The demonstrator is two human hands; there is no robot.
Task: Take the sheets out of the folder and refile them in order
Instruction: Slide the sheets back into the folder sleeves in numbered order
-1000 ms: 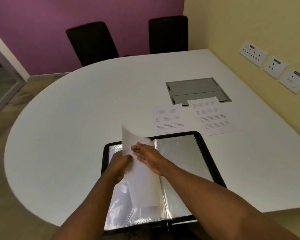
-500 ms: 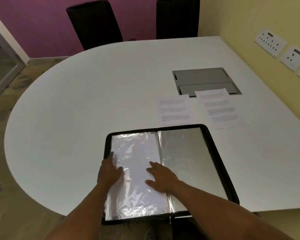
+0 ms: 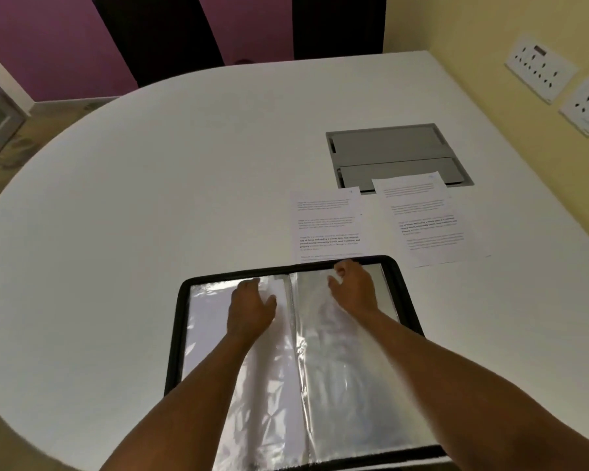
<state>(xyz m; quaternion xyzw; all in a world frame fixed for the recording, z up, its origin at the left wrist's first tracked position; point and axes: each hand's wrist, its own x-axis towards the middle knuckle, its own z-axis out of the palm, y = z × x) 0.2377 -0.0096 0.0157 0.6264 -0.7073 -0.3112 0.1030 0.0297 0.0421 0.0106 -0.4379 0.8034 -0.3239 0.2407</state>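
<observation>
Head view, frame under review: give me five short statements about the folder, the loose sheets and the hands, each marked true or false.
1. The folder lies open on the white table. True.
2. Two printed sheets lie on the table beyond the folder. True: the nearer sheet and the farther sheet.
3. The farther sheet lies wholly clear of the grey hatch. False: its top edge overlaps the hatch.
4. The left hand holds a sheet in the air. False: it rests on the left plastic sleeve.
5. The right hand is on the table beside the folder. False: it is at the top of the right sleeve.
</observation>
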